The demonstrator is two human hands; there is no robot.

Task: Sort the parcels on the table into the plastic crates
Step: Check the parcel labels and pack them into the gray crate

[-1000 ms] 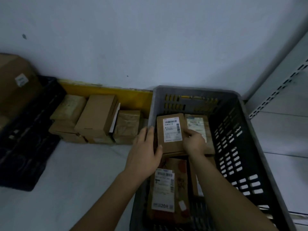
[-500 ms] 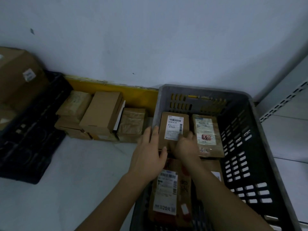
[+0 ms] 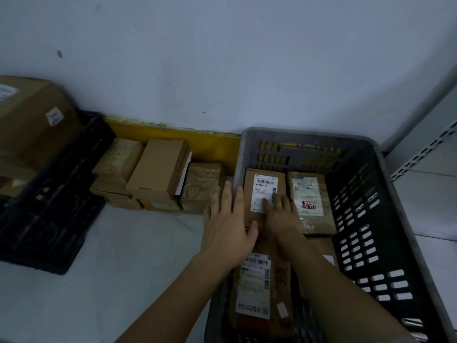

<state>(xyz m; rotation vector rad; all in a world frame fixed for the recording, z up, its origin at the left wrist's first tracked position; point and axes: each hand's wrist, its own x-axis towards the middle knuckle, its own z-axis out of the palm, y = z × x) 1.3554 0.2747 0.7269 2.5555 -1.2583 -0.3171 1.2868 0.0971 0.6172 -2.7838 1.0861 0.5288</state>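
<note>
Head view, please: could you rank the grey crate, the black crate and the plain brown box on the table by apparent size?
1. Grey crate, though nearest the camera.
2. Black crate, partly cut off at the frame edge.
3. Plain brown box, clearly smallest.

Your grey crate [image 3: 371,154] sits right of the parcels on the table [image 3: 158,179], holding several labelled parcels [image 3: 264,191]. The black crate [image 3: 49,219] lies far left, a large box [image 3: 32,120] in it.

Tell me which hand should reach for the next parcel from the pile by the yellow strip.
The left hand, probably. It is open over the grey crate's left wall, nearest the remaining parcels on the table. The right hand lies inside the crate, flat on the labelled parcel.
</note>
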